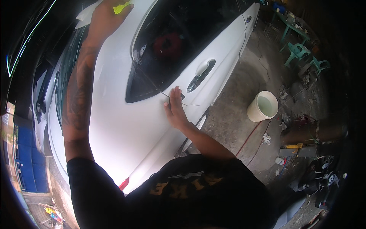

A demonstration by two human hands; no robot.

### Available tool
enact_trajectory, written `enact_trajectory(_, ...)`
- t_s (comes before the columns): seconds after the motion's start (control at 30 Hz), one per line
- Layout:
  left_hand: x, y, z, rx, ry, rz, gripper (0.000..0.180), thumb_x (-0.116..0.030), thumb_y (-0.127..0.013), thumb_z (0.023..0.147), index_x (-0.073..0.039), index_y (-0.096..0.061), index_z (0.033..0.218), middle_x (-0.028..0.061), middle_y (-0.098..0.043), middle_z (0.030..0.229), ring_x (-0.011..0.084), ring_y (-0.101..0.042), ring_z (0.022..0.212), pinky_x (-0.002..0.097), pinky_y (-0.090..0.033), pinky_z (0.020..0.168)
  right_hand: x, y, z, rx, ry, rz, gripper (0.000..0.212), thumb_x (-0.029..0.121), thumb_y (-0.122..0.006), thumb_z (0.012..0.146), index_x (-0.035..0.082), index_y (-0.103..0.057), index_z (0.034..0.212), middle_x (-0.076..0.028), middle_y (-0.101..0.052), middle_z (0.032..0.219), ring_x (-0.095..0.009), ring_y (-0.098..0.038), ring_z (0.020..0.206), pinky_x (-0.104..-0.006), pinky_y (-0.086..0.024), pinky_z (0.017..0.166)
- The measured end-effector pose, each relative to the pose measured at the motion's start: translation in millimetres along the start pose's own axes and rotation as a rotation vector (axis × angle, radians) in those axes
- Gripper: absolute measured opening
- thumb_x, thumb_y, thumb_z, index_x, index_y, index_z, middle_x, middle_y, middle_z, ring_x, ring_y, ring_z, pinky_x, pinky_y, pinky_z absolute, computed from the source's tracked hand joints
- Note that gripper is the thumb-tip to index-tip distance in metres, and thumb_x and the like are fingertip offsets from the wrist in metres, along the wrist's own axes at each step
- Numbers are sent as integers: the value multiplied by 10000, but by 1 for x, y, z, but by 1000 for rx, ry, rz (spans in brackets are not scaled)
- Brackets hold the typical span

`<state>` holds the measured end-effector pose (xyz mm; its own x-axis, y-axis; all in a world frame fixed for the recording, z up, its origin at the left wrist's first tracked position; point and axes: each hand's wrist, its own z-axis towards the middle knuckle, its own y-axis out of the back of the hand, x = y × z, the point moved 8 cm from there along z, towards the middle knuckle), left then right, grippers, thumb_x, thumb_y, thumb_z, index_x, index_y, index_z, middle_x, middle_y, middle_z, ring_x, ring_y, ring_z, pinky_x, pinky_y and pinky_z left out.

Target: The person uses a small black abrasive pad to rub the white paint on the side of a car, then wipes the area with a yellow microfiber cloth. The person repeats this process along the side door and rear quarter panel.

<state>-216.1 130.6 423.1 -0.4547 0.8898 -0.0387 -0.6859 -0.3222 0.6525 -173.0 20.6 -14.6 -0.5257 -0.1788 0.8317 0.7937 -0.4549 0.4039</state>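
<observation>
A white car [114, 87] fills the middle of the view. My left hand [106, 19] reaches far up along its roof edge, fingers curled over a bright yellow-green piece [121, 7]. Most of that piece is hidden, so whether it is a sponge or a cloth is unclear. Lower and to the right, my right hand [176, 110] rests on the white body just below the dark rear side window [167, 49]. Its fingers are stretched out and hold nothing. Close to it is a chrome door handle [201, 76].
A pale bucket [263, 107] of cloudy liquid stands on the concrete floor [228, 126]. A reddish hose [248, 138] runs across the floor. Green plastic chairs [297, 51] and a table [291, 26] are at the far right. Another vehicle [42, 87] stands left, near a blue gate [30, 160].
</observation>
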Motion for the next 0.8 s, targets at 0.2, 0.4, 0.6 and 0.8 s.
enact_trajectory(0.2, 93, -74, 47, -180, -234, 41, 207, -177, -718, 886, -12, -666, 999, 203, -651, 1012, 407, -603, 1040, 457, -472, 932, -17, 8, 6, -196, -133, -22, 762, 424, -353, 1118, -8, -1, 1638, -277, 34, 1705, -473, 36, 1574, -568, -54, 1264)
enact_trajectory(0.4, 132, -43, 11, -353, -271, 66, 228, -160, -633, 928, -22, -606, 1108, 225, -604, 1098, 440, -554, 1099, 492, -444, 977, -12, 7, 40, -182, -130, -74, 744, 386, -385, 1118, 18, -15, 1648, -245, 32, 1717, -428, 33, 1587, -546, -64, 1270)
enact_trajectory(0.6, 136, -47, 10, -355, -279, 6, 217, -144, -600, 932, -15, -601, 1108, 228, -598, 1105, 442, -546, 1104, 497, -435, 983, 20, -8, 11, -108, -217, -96, 730, 318, -403, 1107, -70, -54, 1618, -291, 10, 1701, -445, 34, 1582, -518, -61, 1279)
enact_trajectory(0.8, 137, -49, 11, -350, -279, -6, 212, -127, -590, 920, -18, -607, 1101, 225, -595, 1105, 438, -544, 1098, 500, -437, 974, 36, -25, 9, -107, -264, -61, 720, 186, -435, 1062, -81, -55, 1613, -303, 22, 1695, -441, 24, 1582, -493, -48, 1289)
